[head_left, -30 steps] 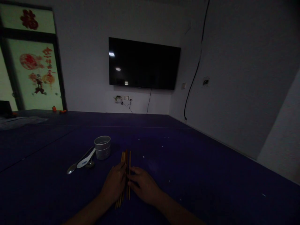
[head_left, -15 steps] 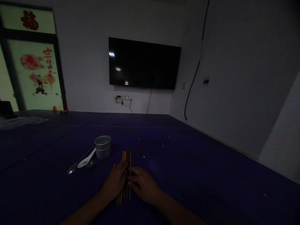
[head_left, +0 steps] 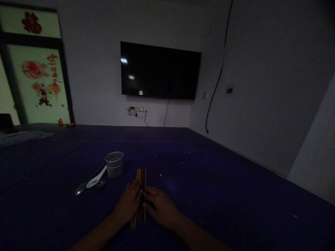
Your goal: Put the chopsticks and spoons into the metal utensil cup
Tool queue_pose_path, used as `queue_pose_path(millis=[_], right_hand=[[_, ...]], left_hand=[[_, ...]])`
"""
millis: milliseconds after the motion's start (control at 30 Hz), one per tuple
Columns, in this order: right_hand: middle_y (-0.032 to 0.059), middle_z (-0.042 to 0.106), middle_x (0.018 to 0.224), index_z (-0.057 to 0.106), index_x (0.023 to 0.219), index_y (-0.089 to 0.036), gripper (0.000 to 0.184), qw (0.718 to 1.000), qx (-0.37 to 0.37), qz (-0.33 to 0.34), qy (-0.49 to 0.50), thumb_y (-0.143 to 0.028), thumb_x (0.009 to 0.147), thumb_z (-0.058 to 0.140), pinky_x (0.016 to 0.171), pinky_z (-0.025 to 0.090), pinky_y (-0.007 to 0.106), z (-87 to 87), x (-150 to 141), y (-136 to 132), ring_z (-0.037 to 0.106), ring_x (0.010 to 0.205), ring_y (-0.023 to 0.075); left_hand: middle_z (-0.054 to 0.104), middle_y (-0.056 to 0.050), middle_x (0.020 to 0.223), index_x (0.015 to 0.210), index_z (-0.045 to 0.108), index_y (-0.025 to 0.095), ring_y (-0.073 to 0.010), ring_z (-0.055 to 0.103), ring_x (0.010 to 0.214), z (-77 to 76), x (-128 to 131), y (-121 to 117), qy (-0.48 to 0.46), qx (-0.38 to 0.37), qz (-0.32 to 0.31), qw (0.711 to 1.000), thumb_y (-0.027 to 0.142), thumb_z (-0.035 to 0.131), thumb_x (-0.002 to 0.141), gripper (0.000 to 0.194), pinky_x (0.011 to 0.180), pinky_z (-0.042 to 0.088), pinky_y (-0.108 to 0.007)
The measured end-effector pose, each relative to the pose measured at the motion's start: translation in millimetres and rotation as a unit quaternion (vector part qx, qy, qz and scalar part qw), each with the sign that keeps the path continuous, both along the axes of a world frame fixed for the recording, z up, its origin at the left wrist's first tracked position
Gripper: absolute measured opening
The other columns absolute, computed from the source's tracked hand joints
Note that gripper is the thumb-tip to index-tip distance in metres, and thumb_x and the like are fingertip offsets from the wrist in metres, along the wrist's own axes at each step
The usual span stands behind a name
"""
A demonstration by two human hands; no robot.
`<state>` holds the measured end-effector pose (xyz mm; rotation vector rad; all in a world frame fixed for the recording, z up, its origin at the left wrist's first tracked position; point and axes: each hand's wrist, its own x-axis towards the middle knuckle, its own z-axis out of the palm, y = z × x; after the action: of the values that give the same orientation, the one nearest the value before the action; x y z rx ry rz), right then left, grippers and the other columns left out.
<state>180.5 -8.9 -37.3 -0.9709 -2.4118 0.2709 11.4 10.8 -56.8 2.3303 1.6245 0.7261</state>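
Note:
Several wooden chopsticks [head_left: 141, 174] lie side by side on the dark blue surface, pointing away from me. My left hand [head_left: 130, 200] is over the left part of the bundle, its fingers closed on it. From the other side, my right hand [head_left: 160, 205] pinches a chopstick [head_left: 145, 177] at the right edge, slightly apart from the others. Left of the chopsticks stands an upright grey metal cup [head_left: 115, 167] with a perforated lower part. Against it rests a white soup spoon [head_left: 95, 180], and a metal spoon [head_left: 81, 188] lies beside that. A darker spoon bowl [head_left: 101, 184] shows partly underneath.
The blue surface [head_left: 222, 181] stretches to the walls, with small white scraps on it. Clear plastic sheeting [head_left: 26, 136] lies at the far left, and small orange objects [head_left: 69, 124] sit near the door. A television [head_left: 161, 71] hangs on the back wall; a black cable [head_left: 216, 90] runs down the right wall.
Both hands stay almost in place at the chopsticks. The view shifts very slightly; the cup and spoons have not moved.

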Motion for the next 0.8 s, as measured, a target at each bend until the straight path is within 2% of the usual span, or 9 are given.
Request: queue_pose_path(millis=[133, 233, 367, 533, 700, 800], right_hand=[[0.0104, 0.055, 0.126, 0.06, 0.113, -0.018, 0.029, 1.0, -0.003, 0.019, -0.011, -0.021, 0.086, 0.05, 0.101, 0.036, 0.036, -0.7, 0.8, 0.9, 0.048, 0.12, 0.0225], [0.0115, 0.053, 0.129, 0.057, 0.118, -0.017, 0.032, 0.999, -0.008, 0.027, -0.016, -0.023, 0.087, 0.048, 0.106, 0.031, 0.038, -3.5, 1.6, 2.4, 0.043, 0.125, 0.0228], [0.0109, 0.053, 0.13, 0.054, 0.123, -0.018, 0.036, 0.999, -0.016, 0.029, -0.023, -0.024, 0.088, 0.047, 0.107, 0.029, 0.039, -4.3, 2.3, 2.8, 0.039, 0.128, 0.0226], [0.0118, 0.053, 0.131, 0.053, 0.124, -0.015, 0.037, 0.999, -0.016, 0.026, -0.021, -0.022, 0.089, 0.046, 0.11, 0.026, 0.038, -1.3, 2.7, 1.4, 0.039, 0.129, 0.0213], [0.0113, 0.05, 0.134, 0.052, 0.125, -0.016, 0.037, 0.999, -0.024, 0.014, -0.023, -0.023, 0.089, 0.045, 0.108, 0.028, 0.041, -1.0, 2.0, 2.5, 0.037, 0.13, 0.0239], [0.0104, 0.051, 0.133, 0.052, 0.125, -0.017, 0.037, 0.999, -0.027, 0.017, -0.029, -0.023, 0.09, 0.044, 0.108, 0.028, 0.042, -0.5, 1.5, 2.7, 0.036, 0.13, 0.0242]], left_hand=[[0.037, -0.014, 0.144, 0.137, 0.039, 0.012, -0.0211, 0.028, 0.136, -2.3, -0.2, 2.1, 0.027, -0.003, -0.016, 1.0, 0.037, 0.022, 0.094, 0.052, 0.112, 0.017, -0.048], [0.036, -0.014, 0.144, 0.138, 0.036, 0.012, -0.0208, 0.024, 0.137, -1.5, 0.0, 2.3, 0.035, 0.001, -0.023, 0.999, 0.04, 0.02, 0.094, 0.055, 0.112, 0.016, -0.048], [0.036, -0.014, 0.144, 0.139, 0.035, 0.012, -0.0212, 0.022, 0.138, 1.0, 0.9, 1.7, 0.036, -0.003, -0.026, 0.999, 0.043, 0.019, 0.094, 0.056, 0.111, 0.017, -0.049], [0.037, -0.014, 0.143, 0.137, 0.037, 0.013, -0.0218, 0.027, 0.136, 2.3, 1.7, -0.1, 0.019, 0.002, -0.017, 1.0, 0.043, 0.019, 0.094, 0.056, 0.11, 0.019, -0.049], [0.049, -0.013, 0.135, 0.129, 0.048, 0.015, -0.0209, 0.038, 0.131, 3.0, 2.2, -0.5, -0.016, 0.029, -0.002, 0.999, 0.042, 0.021, 0.095, 0.051, 0.111, 0.02, -0.048], [0.049, -0.014, 0.136, 0.129, 0.047, 0.014, -0.0205, 0.038, 0.131, 2.6, 1.7, 0.8, -0.015, 0.023, -0.006, 1.0, 0.041, 0.02, 0.095, 0.051, 0.111, 0.019, -0.047]])
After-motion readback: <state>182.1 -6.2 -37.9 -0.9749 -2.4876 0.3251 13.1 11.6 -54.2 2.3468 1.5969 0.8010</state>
